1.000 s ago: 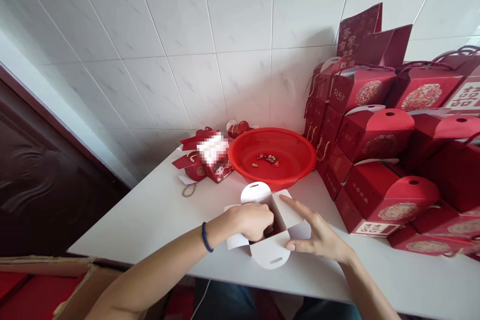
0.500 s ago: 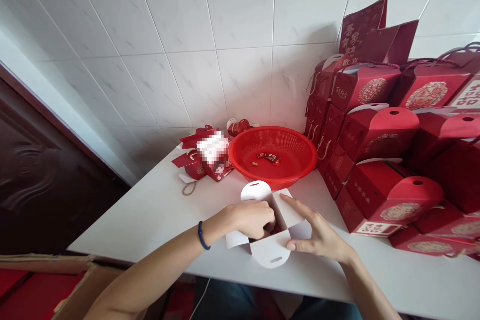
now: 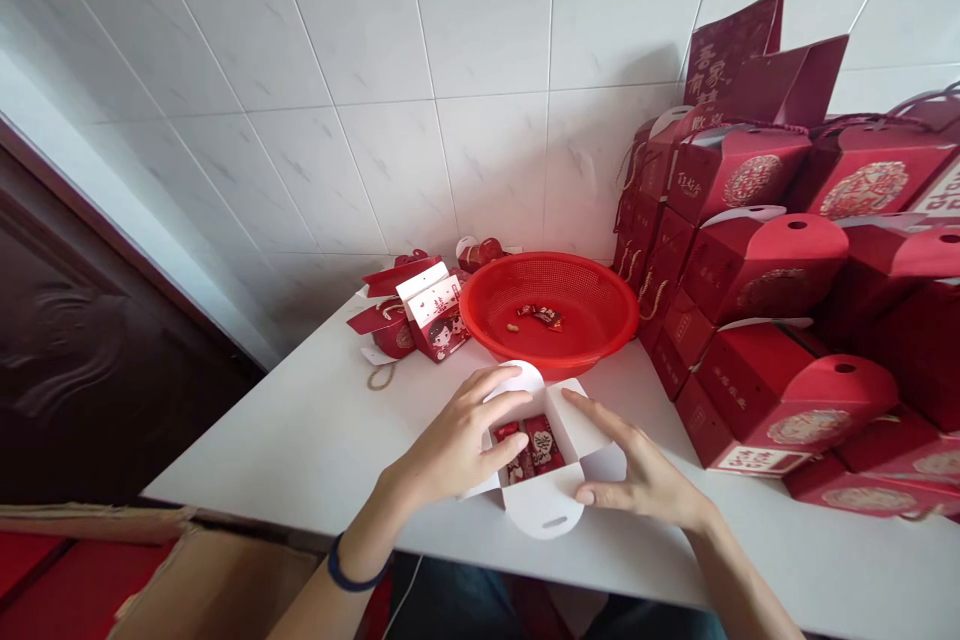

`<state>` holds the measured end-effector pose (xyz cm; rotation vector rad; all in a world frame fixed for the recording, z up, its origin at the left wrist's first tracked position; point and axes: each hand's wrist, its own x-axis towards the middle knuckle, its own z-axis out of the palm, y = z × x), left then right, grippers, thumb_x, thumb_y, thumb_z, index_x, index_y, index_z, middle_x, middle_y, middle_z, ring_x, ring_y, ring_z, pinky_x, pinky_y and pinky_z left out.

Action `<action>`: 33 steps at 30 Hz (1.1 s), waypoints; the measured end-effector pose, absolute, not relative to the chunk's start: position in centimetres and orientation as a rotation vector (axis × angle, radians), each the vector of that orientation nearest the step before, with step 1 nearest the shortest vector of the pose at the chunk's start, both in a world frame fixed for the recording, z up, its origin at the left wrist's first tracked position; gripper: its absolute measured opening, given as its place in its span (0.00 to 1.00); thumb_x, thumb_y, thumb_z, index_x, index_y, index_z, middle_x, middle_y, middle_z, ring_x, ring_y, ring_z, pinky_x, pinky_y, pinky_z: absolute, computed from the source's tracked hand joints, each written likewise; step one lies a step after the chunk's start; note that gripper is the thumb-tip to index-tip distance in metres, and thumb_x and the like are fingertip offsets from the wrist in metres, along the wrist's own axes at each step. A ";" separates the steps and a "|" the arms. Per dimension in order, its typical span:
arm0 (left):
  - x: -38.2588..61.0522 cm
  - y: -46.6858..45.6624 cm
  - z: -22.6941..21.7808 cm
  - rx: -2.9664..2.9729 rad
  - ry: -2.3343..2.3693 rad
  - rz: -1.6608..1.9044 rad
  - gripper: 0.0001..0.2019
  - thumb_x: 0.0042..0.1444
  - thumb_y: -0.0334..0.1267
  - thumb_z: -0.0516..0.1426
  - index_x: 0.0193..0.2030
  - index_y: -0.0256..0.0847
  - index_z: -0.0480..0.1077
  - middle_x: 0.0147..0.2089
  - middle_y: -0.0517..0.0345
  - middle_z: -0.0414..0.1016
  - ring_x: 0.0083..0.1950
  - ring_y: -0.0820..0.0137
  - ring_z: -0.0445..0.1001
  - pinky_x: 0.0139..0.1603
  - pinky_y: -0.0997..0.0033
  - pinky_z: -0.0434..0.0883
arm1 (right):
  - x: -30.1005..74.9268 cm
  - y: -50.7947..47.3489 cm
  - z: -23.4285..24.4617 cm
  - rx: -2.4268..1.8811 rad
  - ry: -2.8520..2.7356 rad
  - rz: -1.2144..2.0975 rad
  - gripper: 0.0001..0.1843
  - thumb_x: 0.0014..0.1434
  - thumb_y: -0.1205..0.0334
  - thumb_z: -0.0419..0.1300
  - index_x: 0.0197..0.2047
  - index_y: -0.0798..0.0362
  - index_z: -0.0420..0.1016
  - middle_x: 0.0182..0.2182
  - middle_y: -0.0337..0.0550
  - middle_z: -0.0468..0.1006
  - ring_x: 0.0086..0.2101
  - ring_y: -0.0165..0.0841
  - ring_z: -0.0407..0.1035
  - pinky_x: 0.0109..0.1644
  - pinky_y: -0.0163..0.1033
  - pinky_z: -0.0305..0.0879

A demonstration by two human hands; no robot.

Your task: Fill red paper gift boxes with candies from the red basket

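An open paper gift box (image 3: 541, 510) stands on the table before me, its white flaps folded outward. Inside it lie several red-wrapped sweets (image 3: 544, 445). Over the box's left side, my left hand (image 3: 465, 435) is open, fingers spread and curved, with nothing in it; its fingertips are close to the back flap. From the right, my right hand (image 3: 641, 470) holds the box by its flaps, forefinger along the right flap and thumb at the front flap. My left hand covers part of the box's left side.
Behind the box sits a red plastic basket (image 3: 551, 360) with a few wrapped sweets and a peanut. Small red boxes (image 3: 442, 325) are left of it. Stacked red gift boxes (image 3: 787, 390) fill the right side. A cardboard carton (image 3: 210, 580) stands below the table's left front edge.
My left hand has come up out of the box, and its curled fingers have spread. The red-wrapped sweets inside now show. My right hand has stayed at the box's right side.
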<state>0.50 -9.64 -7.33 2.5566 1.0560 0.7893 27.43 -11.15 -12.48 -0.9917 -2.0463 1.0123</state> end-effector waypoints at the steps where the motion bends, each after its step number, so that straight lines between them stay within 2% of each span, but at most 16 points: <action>1: 0.3 -9.9 -8.0 2.531 1.069 0.779 0.20 0.62 0.38 0.59 0.62 0.47 0.71 0.69 0.50 0.65 0.69 0.56 0.64 0.68 0.53 0.69 | 27.4 -11.2 -12.4 -0.989 -2.048 1.008 0.54 0.52 0.40 0.70 0.75 0.46 0.53 0.70 0.51 0.58 0.68 0.51 0.55 0.71 0.58 0.54; 5: 0.1 -10.5 -10.2 2.381 1.094 0.792 0.23 0.67 0.43 0.54 0.68 0.50 0.63 0.71 0.50 0.63 0.71 0.57 0.62 0.69 0.52 0.68 | 27.4 -11.0 -12.3 -0.969 -2.056 0.956 0.52 0.54 0.40 0.69 0.74 0.45 0.54 0.70 0.51 0.60 0.67 0.51 0.57 0.69 0.57 0.58; 9: 0.8 -10.2 -11.9 2.275 1.138 0.961 0.20 0.68 0.43 0.52 0.66 0.49 0.66 0.71 0.49 0.63 0.72 0.57 0.60 0.70 0.51 0.66 | 27.8 -10.7 -12.4 -0.978 -2.046 0.836 0.48 0.56 0.40 0.68 0.73 0.44 0.56 0.68 0.51 0.63 0.65 0.51 0.61 0.65 0.55 0.65; 12: 1.4 -9.6 -12.9 2.225 1.137 1.101 0.19 0.68 0.43 0.52 0.64 0.48 0.67 0.70 0.48 0.63 0.72 0.56 0.59 0.71 0.50 0.64 | 28.1 -10.5 -12.7 -1.001 -2.012 0.759 0.45 0.58 0.40 0.66 0.73 0.45 0.57 0.66 0.53 0.66 0.60 0.49 0.68 0.57 0.49 0.73; 14: 1.6 -9.2 -13.2 2.181 1.151 1.187 0.19 0.68 0.44 0.53 0.64 0.48 0.67 0.71 0.48 0.62 0.73 0.55 0.59 0.71 0.49 0.63 | 28.3 -10.5 -12.8 -1.008 -1.989 0.717 0.44 0.58 0.40 0.65 0.72 0.46 0.59 0.65 0.54 0.68 0.57 0.48 0.71 0.52 0.46 0.76; 20: 0.8 -9.0 -13.1 1.863 1.190 1.380 0.22 0.66 0.49 0.54 0.65 0.50 0.67 0.70 0.50 0.62 0.72 0.55 0.60 0.70 0.51 0.64 | 28.4 -10.4 -12.8 -0.953 -1.936 0.621 0.39 0.59 0.41 0.64 0.69 0.47 0.64 0.62 0.54 0.71 0.59 0.47 0.68 0.60 0.48 0.69; 27: -0.3 -9.2 -12.7 1.626 1.164 1.442 0.24 0.63 0.53 0.56 0.62 0.46 0.69 0.64 0.48 0.69 0.63 0.55 0.71 0.63 0.55 0.70 | 27.9 -10.4 -12.6 -0.886 -1.799 0.541 0.27 0.64 0.45 0.61 0.62 0.45 0.70 0.59 0.53 0.72 0.58 0.46 0.68 0.55 0.47 0.72; 30: 0.0 -9.4 -12.6 1.643 1.151 1.427 0.24 0.62 0.53 0.56 0.62 0.45 0.69 0.62 0.47 0.71 0.62 0.54 0.71 0.63 0.53 0.69 | 27.6 -10.5 -12.6 -0.896 -1.778 0.524 0.26 0.64 0.45 0.61 0.62 0.45 0.71 0.60 0.53 0.72 0.59 0.46 0.67 0.55 0.48 0.72; 33: 0.4 -9.5 -12.6 1.696 1.132 1.407 0.23 0.63 0.52 0.56 0.62 0.46 0.68 0.65 0.48 0.68 0.65 0.55 0.68 0.66 0.53 0.67 | 27.4 -10.7 -12.7 -0.911 -1.797 0.528 0.26 0.63 0.46 0.62 0.62 0.44 0.71 0.61 0.53 0.71 0.61 0.47 0.66 0.59 0.50 0.70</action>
